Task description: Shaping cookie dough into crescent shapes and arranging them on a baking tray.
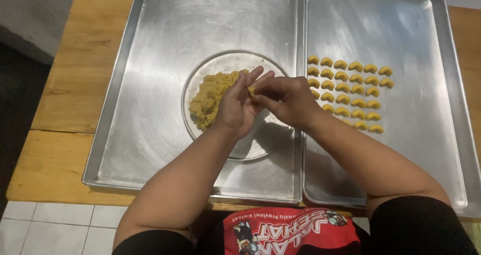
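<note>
Both bare forearms reach forward and meet; the left hand (pixel 235 104) lies palm-up, fingers (pixel 258 74) extended, while the right hand (pixel 285 100) (knuckles up) pinches against it with curled fingers.

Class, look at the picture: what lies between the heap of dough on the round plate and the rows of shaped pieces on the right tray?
In the head view, the two hands, left hand and right hand, meet there.
</note>
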